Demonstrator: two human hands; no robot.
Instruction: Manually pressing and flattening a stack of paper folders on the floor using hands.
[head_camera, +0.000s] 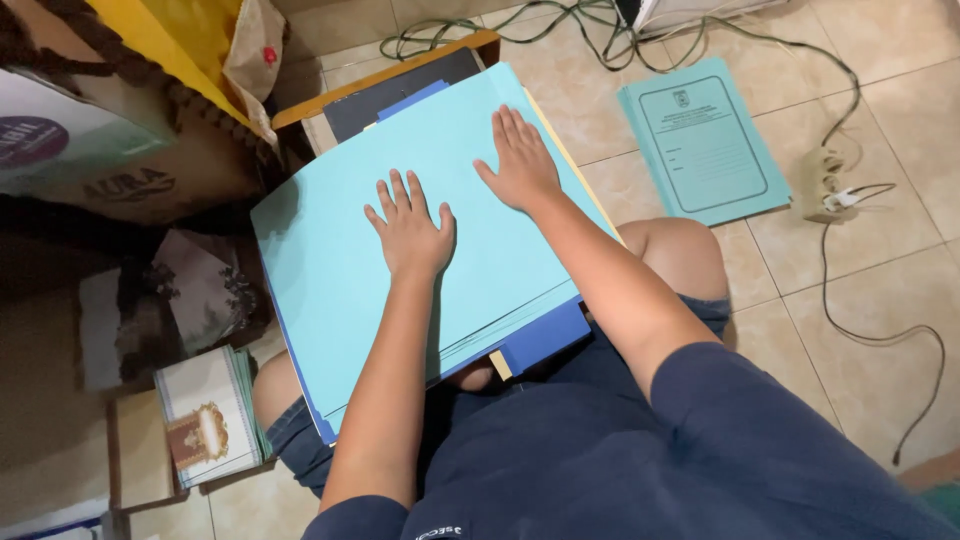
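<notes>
A stack of light blue paper folders (330, 260) rests across my lap, with a darker blue folder and a yellowish sheet showing at its lower edge. My left hand (410, 228) lies flat on the top folder, fingers spread, near the middle. My right hand (520, 160) also presses flat on it, farther up and to the right. Neither hand grips anything. A dark board with an orange wooden edge (400, 75) sticks out from under the far end of the stack.
Another light blue printed folder (700, 140) lies on the tiled floor at the right. A power strip (822, 180) and cables trail beside it. Cardboard boxes (120, 140) stand at the left, a decorated booklet (205, 415) below them.
</notes>
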